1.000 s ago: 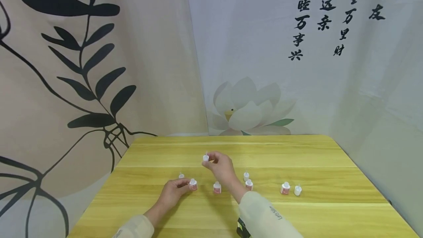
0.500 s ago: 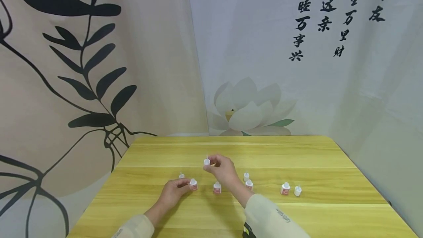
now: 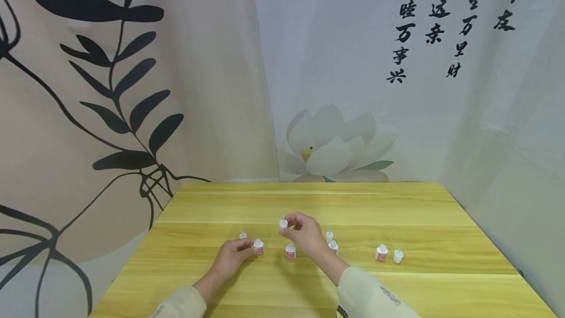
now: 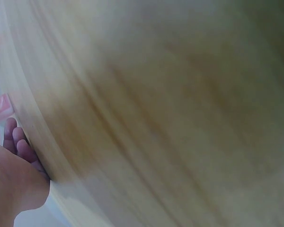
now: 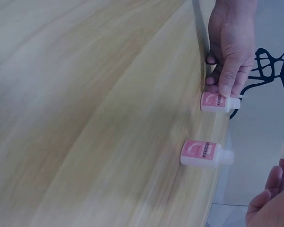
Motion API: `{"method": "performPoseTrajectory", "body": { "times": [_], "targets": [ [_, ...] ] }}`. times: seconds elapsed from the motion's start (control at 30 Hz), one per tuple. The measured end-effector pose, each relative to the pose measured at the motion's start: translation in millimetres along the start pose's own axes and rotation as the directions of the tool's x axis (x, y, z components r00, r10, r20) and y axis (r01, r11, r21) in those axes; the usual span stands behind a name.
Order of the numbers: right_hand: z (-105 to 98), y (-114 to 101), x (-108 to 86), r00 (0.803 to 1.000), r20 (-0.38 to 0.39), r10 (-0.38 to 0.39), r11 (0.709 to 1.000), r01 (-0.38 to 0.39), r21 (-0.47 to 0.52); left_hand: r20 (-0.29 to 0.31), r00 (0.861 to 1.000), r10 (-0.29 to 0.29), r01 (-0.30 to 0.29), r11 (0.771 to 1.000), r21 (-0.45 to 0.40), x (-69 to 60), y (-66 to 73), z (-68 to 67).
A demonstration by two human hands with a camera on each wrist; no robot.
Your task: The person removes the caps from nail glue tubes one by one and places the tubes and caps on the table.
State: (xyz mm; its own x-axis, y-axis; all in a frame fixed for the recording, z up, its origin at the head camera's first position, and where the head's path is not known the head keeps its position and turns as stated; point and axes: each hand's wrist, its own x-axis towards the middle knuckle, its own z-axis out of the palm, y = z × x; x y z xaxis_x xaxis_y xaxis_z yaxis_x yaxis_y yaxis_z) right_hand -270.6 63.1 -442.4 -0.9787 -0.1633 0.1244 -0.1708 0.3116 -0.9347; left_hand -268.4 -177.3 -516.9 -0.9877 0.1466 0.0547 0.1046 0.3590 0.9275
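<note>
A small white bottle with a pink label (image 3: 258, 248) stands on the table, its neck uncapped. My left hand (image 3: 234, 255) grips it between thumb and fingers; the right wrist view shows this hand (image 5: 233, 42) on the bottle (image 5: 213, 101) too. Above the table my right hand (image 3: 305, 231) pinches a small white cap with a thin tip (image 3: 283, 224). Below it stands a second pink-labelled bottle (image 3: 290, 251), also seen in the right wrist view (image 5: 198, 154). Only part of the left hand (image 4: 16, 172) shows in the left wrist view.
Behind the left hand sits a white cap (image 3: 243, 235). Right of the right hand are another cap (image 3: 329, 236) and a bottle (image 3: 334, 246) partly behind the wrist. Farther right, a bottle (image 3: 381, 252) stands beside a cap (image 3: 398, 256). A printed curtain (image 3: 220, 87) hangs behind the table (image 3: 441, 298).
My right hand has come down and a little to the right with the cap, toward the second bottle. The left hand and its bottle have stayed in place.
</note>
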Motion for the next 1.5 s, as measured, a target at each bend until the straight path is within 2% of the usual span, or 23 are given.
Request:
{"method": "performPoseTrajectory", "body": {
  "times": [0.37,0.73,1.1,1.37,1.5],
  "targets": [
    [-9,11,-9.5,0.999,0.037,0.013,1.000,-0.014,0.009,-0.011,1.000,-0.004,0.005,1.000,0.013,-1.2,2.8,1.6],
    [-18,19,-17.4,1.000,0.010,0.019,1.000,-0.019,0.003,-0.021,1.000,-0.017,0.017,1.000,-0.002,-2.0,5.2,2.6],
    [-23,24,-27.4,0.999,0.037,0.016,1.000,-0.016,0.004,-0.011,0.999,-0.032,0.033,0.999,0.033,-2.9,7.7,1.7],
    [-20,32,-31.3,1.000,0.019,-0.001,1.000,0.002,-0.017,-0.022,1.000,-0.021,0.020,1.000,-0.008,-3.0,6.3,3.3],
    [-19,33,-33.8,0.999,0.023,0.028,1.000,-0.028,-0.004,-0.024,1.000,-0.014,0.014,1.000,-0.014,-2.9,6.4,3.3]
  ]
}}
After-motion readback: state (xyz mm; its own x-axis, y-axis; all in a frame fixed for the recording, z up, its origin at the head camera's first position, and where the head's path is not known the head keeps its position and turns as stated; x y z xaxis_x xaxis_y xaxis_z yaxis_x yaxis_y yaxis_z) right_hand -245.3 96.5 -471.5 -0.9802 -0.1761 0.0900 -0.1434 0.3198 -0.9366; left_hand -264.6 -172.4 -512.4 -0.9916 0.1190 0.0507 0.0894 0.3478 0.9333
